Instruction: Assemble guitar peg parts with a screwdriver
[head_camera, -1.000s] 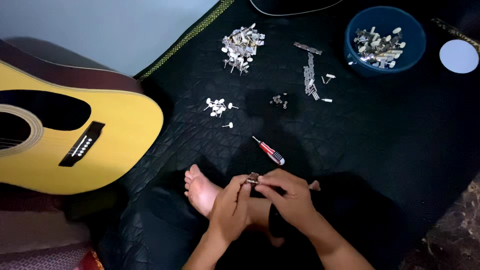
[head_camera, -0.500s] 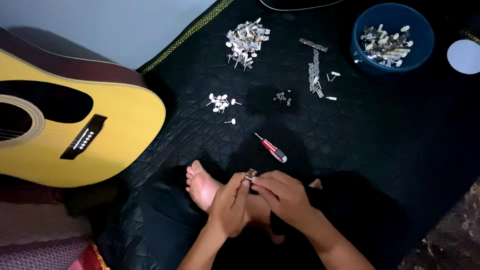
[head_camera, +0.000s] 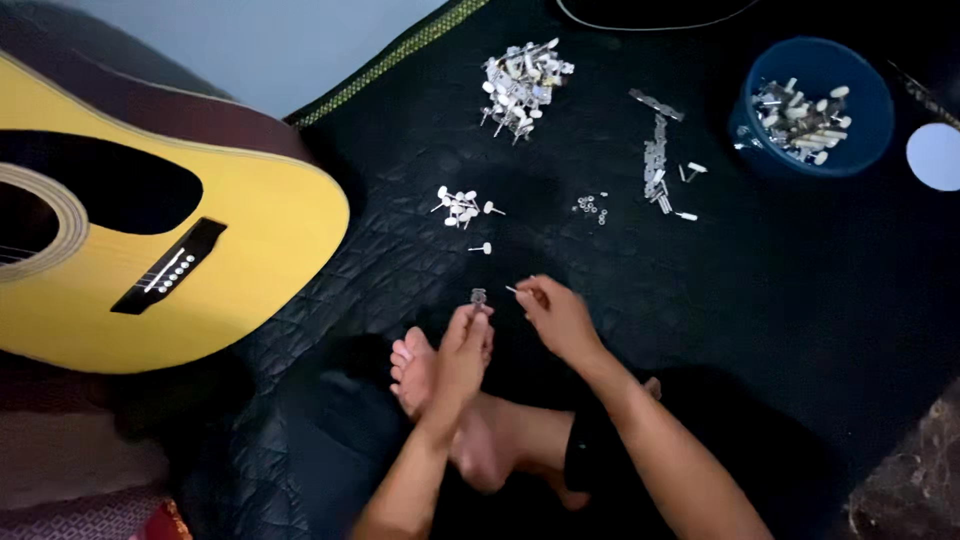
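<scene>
A yellow acoustic guitar (head_camera: 150, 250) is lying at nine o'clock on the black quilted mat (head_camera: 800, 300). A blue bowl (head_camera: 812, 105) of tuners is sitting at two o'clock. Near centre, the left hand (head_camera: 462, 352) is pinching a small metal part (head_camera: 478, 296), and the right hand (head_camera: 556, 318) is closing its fingertips on a thin pin (head_camera: 512, 290).

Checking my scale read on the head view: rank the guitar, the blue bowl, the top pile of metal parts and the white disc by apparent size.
1. Guitar, largest by far, though cut off by the frame.
2. Blue bowl.
3. Pile of metal parts.
4. White disc, partly cut off at the edge, so its rank is unsure.
</scene>
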